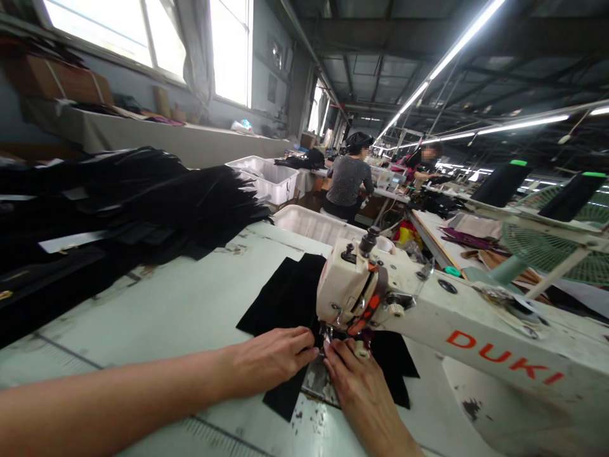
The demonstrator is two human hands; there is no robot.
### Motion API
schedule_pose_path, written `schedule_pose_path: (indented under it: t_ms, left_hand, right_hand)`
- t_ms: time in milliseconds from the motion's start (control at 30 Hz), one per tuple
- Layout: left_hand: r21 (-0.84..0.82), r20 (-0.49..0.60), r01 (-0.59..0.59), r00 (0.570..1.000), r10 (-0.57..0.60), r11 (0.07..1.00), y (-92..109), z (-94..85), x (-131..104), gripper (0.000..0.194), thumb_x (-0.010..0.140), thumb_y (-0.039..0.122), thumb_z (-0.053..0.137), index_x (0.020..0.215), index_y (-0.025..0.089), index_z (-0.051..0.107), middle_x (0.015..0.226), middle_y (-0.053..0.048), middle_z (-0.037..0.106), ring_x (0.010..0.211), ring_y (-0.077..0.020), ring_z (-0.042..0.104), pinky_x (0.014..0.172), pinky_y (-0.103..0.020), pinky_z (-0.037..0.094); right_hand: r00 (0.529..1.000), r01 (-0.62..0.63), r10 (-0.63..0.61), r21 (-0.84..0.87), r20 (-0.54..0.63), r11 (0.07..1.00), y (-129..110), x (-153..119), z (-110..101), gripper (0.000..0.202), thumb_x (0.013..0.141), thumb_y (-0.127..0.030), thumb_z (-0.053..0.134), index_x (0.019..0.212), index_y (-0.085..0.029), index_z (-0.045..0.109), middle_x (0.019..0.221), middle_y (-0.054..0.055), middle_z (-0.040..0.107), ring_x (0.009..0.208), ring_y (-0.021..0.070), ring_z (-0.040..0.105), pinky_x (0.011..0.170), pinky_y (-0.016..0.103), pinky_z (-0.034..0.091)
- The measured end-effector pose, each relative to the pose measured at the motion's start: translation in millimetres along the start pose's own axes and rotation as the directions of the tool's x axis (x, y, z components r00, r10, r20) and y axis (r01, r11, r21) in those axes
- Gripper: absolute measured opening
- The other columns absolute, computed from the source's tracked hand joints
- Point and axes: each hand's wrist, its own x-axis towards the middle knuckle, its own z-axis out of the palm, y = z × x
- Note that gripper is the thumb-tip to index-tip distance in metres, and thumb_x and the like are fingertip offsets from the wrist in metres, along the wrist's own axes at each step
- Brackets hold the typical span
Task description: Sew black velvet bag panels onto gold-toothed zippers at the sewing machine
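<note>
A white sewing machine (352,285) with red lettering stands over the pale table, its needle area low at the centre. Black fabric (285,295) lies under the machine head, with parts showing on both sides. My left hand (285,355) is closed, thumb and fingers pinching the black fabric just left of the presser foot. Beside the foot on the right, my right hand (354,374) rests with its fingers stretched forward on the work. The machine head partly hides the fabric near its fingertips.
A large pile of black pieces (143,203) covers the table's far left. Behind the table are white bins (309,222). Thread cones (502,181) and a green fan (542,241) stand at right. Two people (349,181) sit farther back.
</note>
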Motion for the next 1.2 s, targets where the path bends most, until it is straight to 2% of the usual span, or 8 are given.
schedule_pose_path:
  t_ms: [200,400,533,700,800,900,1033,1200]
  left_hand:
    - [-0.032,-0.063,-0.006,0.998,0.004,0.999,1.3,-5.1,2.9,0.019,0.099,0.009,0.046,0.109,0.009,0.062,0.101,-0.012,0.065,0.097,-0.0224,0.060,0.089,-0.029,0.051]
    - [-0.046,-0.051,-0.008,0.999,0.006,0.999,-0.6,-9.5,6.1,0.018,0.097,0.007,0.047,0.103,0.008,0.063,0.098,-0.012,0.066,0.097,-0.0228,0.059,0.091,-0.028,0.050]
    - [-0.060,-0.040,-0.012,0.999,0.009,0.998,-3.3,-9.4,7.8,0.019,0.097,0.007,0.046,0.105,0.008,0.063,0.101,-0.012,0.066,0.097,-0.0229,0.059,0.091,-0.030,0.050]
    - [-0.041,-0.058,-0.017,0.998,0.015,0.999,-4.5,-6.1,8.0,0.020,0.097,0.007,0.046,0.107,0.008,0.063,0.099,-0.012,0.066,0.094,-0.0227,0.059,0.088,-0.030,0.053]
    - [-0.041,-0.064,0.001,0.998,-0.004,0.999,-3.9,-4.3,6.5,0.019,0.098,0.010,0.046,0.108,0.009,0.062,0.099,-0.012,0.065,0.097,-0.0226,0.060,0.088,-0.030,0.053]
    - [-0.050,-0.094,0.017,0.995,-0.022,0.999,-3.4,-1.9,4.7,0.018,0.099,0.009,0.045,0.108,0.010,0.061,0.099,-0.012,0.064,0.099,-0.0226,0.061,0.088,-0.030,0.053]
    - [-0.207,-0.114,0.040,0.991,-0.065,0.978,-4.6,3.5,2.9,0.018,0.096,0.006,0.047,0.106,0.013,0.061,0.102,-0.012,0.064,0.101,-0.0223,0.063,0.091,-0.031,0.053]
    - [-0.363,-0.097,0.113,0.983,-0.158,0.925,-9.4,10.5,1.7,0.028,0.089,0.000,0.046,0.107,0.014,0.062,0.112,-0.012,0.066,0.108,-0.0212,0.065,0.096,-0.029,0.052]
  right_hand:
    - [0.999,0.036,-0.034,-0.063,0.032,0.997,2.7,1.6,4.7,0.034,0.096,-0.011,0.038,0.118,-0.013,0.064,0.105,0.009,0.072,0.088,0.0230,0.068,0.074,0.035,0.056]
    - [0.999,0.025,-0.031,-0.132,-0.043,0.991,2.0,5.5,7.3,0.037,0.095,-0.012,0.033,0.107,-0.014,0.068,0.098,0.011,0.073,0.081,0.0239,0.069,0.070,0.035,0.056]
    - [0.998,-0.002,-0.005,-0.097,-0.070,0.995,4.2,0.5,13.1,0.033,0.098,-0.018,0.037,0.115,-0.016,0.066,0.106,0.010,0.071,0.086,0.0231,0.068,0.074,0.034,0.056]
    - [0.991,-0.048,0.050,0.020,-0.125,0.999,4.1,-3.0,15.1,0.030,0.099,-0.018,0.042,0.117,-0.019,0.066,0.109,0.007,0.071,0.091,0.0221,0.068,0.078,0.034,0.056]
    - [0.992,-0.015,0.019,0.036,-0.123,0.999,3.7,-3.7,13.0,0.029,0.100,-0.020,0.041,0.114,-0.020,0.067,0.105,0.005,0.073,0.091,0.0221,0.070,0.078,0.035,0.057]
    - [0.991,0.031,-0.030,0.008,-0.130,0.999,5.5,-6.6,14.4,0.030,0.100,-0.020,0.041,0.117,-0.020,0.066,0.110,0.003,0.073,0.098,0.0225,0.070,0.082,0.035,0.058]
    - [0.993,0.066,-0.064,0.017,-0.096,0.998,8.8,-10.1,20.6,0.031,0.098,-0.015,0.043,0.119,-0.019,0.065,0.119,0.001,0.070,0.107,0.0222,0.068,0.090,0.038,0.058]
    - [0.996,0.070,-0.067,0.053,-0.060,0.996,10.3,-8.2,18.9,0.033,0.097,-0.011,0.042,0.119,-0.016,0.066,0.119,0.004,0.070,0.109,0.0215,0.067,0.094,0.035,0.058]
